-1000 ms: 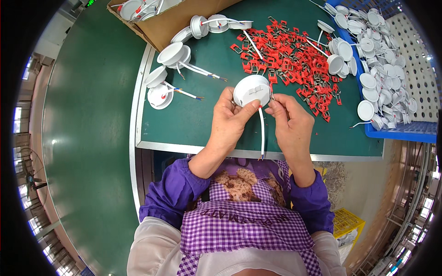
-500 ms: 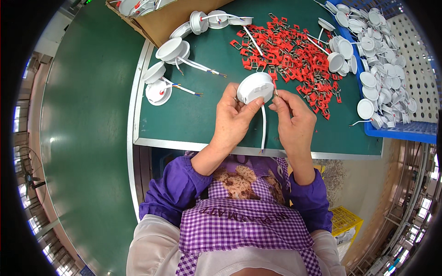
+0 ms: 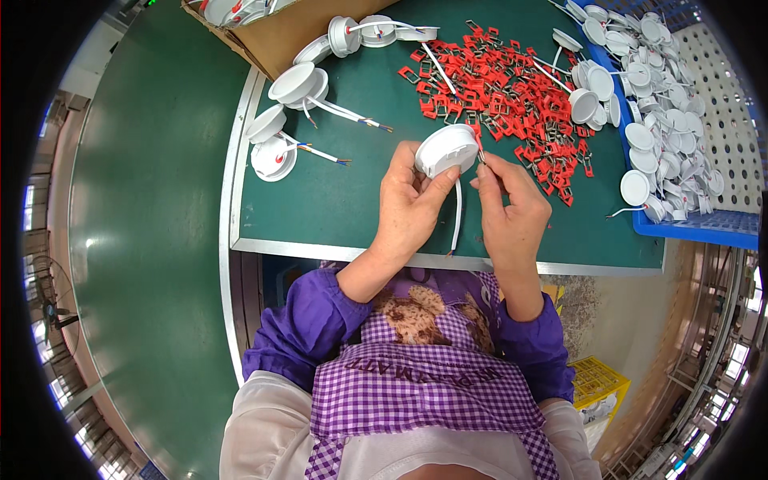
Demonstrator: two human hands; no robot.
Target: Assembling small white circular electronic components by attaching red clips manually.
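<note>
My left hand is closed around a white round lamp housing, thumb on its near rim, and holds it tilted over the table. A white cable hangs from it between my hands, with thin bare wire ends at the bottom. At the housing's right edge, the thumb and fingers of my right hand pinch a small red spring clip with a metal wire part. Whether the clip is seated on the housing cannot be made out. Just beyond lies a pile of similar red clips.
Several cabled white lamps line the table's left and far sides. A cardboard box holds more at the far left. On the right stands a blue basket heaped with white lamps. A metal edge borders the green tabletop.
The white housing has tipped slightly and shifted a little to the right in my left hand. More of the red clip shows at its right edge. My right hand stays almost in place.
</note>
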